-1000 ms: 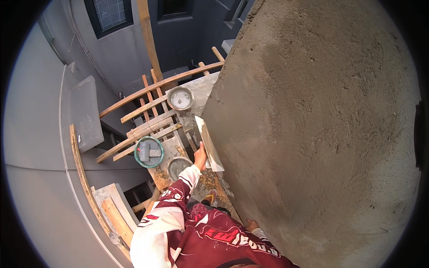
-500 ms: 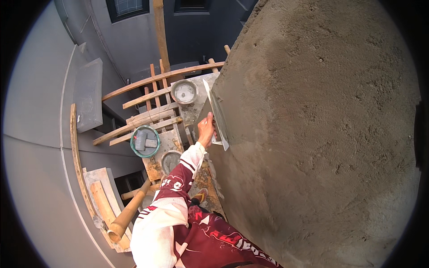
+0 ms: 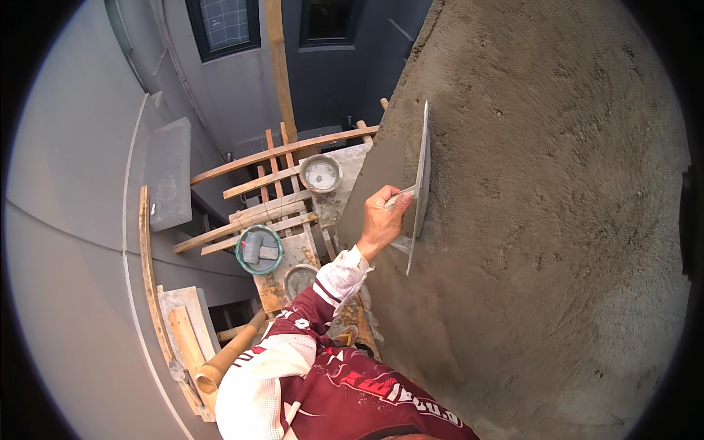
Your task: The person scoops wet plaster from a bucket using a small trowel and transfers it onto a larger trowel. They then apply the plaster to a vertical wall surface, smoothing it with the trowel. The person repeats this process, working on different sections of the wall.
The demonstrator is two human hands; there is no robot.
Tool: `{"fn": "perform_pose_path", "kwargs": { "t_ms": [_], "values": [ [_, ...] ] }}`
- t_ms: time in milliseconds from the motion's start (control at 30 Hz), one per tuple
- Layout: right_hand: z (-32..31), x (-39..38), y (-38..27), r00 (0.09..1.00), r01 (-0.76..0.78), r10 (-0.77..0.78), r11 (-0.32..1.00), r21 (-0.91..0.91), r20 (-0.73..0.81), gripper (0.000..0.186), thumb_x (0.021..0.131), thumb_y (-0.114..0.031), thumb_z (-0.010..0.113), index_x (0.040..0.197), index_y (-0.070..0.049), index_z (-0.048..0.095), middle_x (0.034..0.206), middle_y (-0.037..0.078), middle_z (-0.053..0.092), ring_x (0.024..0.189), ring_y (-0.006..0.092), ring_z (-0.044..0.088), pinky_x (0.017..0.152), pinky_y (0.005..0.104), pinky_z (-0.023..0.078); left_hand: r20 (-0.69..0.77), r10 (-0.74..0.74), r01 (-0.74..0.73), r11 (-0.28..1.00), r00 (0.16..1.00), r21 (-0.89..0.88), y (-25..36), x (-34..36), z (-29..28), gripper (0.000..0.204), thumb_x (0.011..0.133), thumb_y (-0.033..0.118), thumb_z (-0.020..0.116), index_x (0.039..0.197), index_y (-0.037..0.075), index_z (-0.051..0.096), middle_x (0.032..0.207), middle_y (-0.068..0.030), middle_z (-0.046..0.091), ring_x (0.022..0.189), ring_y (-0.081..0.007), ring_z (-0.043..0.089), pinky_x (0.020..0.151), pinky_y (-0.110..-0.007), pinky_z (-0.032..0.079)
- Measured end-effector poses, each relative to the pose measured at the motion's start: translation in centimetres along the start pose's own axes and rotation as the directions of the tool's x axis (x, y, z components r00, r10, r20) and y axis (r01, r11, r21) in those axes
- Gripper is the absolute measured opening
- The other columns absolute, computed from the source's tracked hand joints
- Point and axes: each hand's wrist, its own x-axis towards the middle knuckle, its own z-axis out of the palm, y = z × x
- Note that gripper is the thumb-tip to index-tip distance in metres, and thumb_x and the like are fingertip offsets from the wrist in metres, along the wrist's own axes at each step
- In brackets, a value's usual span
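Observation:
My left hand (image 3: 383, 222) is closed around the handle of a plastering trowel (image 3: 421, 176). The long flat blade stands nearly edge-on to me, beside the grey-brown mortar-coated wall (image 3: 535, 220). Whether its whole face touches the mortar I cannot tell. Left of the blade, a strip of the coating looks smoother, while the upper right is rough and pitted. My left arm, in a white and maroon sleeve, reaches up from the lower left. No right hand shows in the picture.
Below is a plank platform with a grey mortar bowl (image 3: 320, 175), a green-rimmed bucket (image 3: 240, 265) holding grey tools, and another bucket (image 3: 299, 282) partly behind my arm. Wooden rails (image 3: 271, 155), a bamboo pole (image 3: 233, 353) and a grey building wall (image 3: 66, 220) lie left.
My left hand has carried the trowel right across the wall, and the blade now appears more edge-on. The whole view has shifted slightly, with the platform lower and further right in it.

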Motion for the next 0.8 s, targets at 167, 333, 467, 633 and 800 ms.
{"fn": "perform_pose_path", "kwargs": {
  "t_ms": [167, 333, 467, 633, 800],
  "values": [
    [1.5, 0.9, 0.8, 1.000, 0.000, 0.000, 0.997, 0.075, 0.007, 0.050, 0.077, -0.033, 0.069, 0.120, -0.008, 0.062, 0.111, 0.020, 0.065, 0.107, 0.0367, 0.061, 0.093, 0.0410, 0.048, -0.080, 0.121, -0.114, 0.990, 0.989, 0.083, -1.0, 2.9, -5.2, 0.054, 0.083, 0.053, 0.067, 0.093, 0.001, 0.060, 0.066, 0.0026, 0.055, 0.056, -0.0041, 0.052, 0.048, -0.021, 0.044],
    [2.6, 1.9, 4.9, 0.996, 0.057, -0.066, 0.990, -0.132, -0.057, 0.043, 0.079, -0.027, 0.067, 0.115, -0.005, 0.063, 0.106, 0.017, 0.067, 0.098, 0.0332, 0.063, 0.088, 0.0396, 0.049, -0.136, 0.325, -0.264, 0.901, 0.936, 0.344, -4.1, 8.8, -7.4, 0.050, 0.084, 0.050, 0.069, 0.090, 0.000, 0.062, 0.069, -0.0009, 0.060, 0.061, -0.0075, 0.053, 0.054, -0.025, 0.044],
    [5.0, -1.0, 2.6, 0.999, -0.015, 0.009, 0.991, -0.130, -0.047, 0.041, 0.079, -0.027, 0.066, 0.112, -0.004, 0.063, 0.106, 0.018, 0.067, 0.098, 0.0339, 0.063, 0.087, 0.0400, 0.049, -0.099, 0.440, -0.331, 0.789, 0.893, 0.518, -5.2, 9.9, -8.0, 0.050, 0.083, 0.049, 0.071, 0.087, -0.001, 0.063, 0.069, -0.0095, 0.064, 0.064, -0.0128, 0.058, 0.058, -0.030, 0.047],
    [3.5, -2.7, 1.8, 0.994, -0.076, 0.066, 0.991, -0.115, -0.086, 0.039, 0.079, -0.027, 0.066, 0.110, -0.003, 0.064, 0.105, 0.018, 0.067, 0.098, 0.0348, 0.063, 0.087, 0.0405, 0.049, -0.045, 0.371, -0.316, 0.842, 0.927, 0.437, -4.8, 5.3, -3.6, 0.048, 0.083, 0.045, 0.071, 0.082, -0.001, 0.059, 0.064, -0.0117, 0.060, 0.058, -0.0154, 0.058, 0.052, -0.031, 0.046],
    [3.3, -1.8, 0.2, 0.993, -0.059, 0.049, 0.994, -0.091, -0.110, 0.038, 0.079, -0.027, 0.066, 0.107, -0.002, 0.064, 0.104, 0.019, 0.067, 0.098, 0.0357, 0.063, 0.087, 0.0410, 0.049, 0.053, 0.355, -0.352, 0.874, 0.933, 0.334, -5.7, -5.0, -1.8, 0.046, 0.083, 0.045, 0.072, 0.084, 0.000, 0.061, 0.064, -0.0076, 0.057, 0.057, -0.0184, 0.059, 0.051, -0.032, 0.046]
  ]
}}
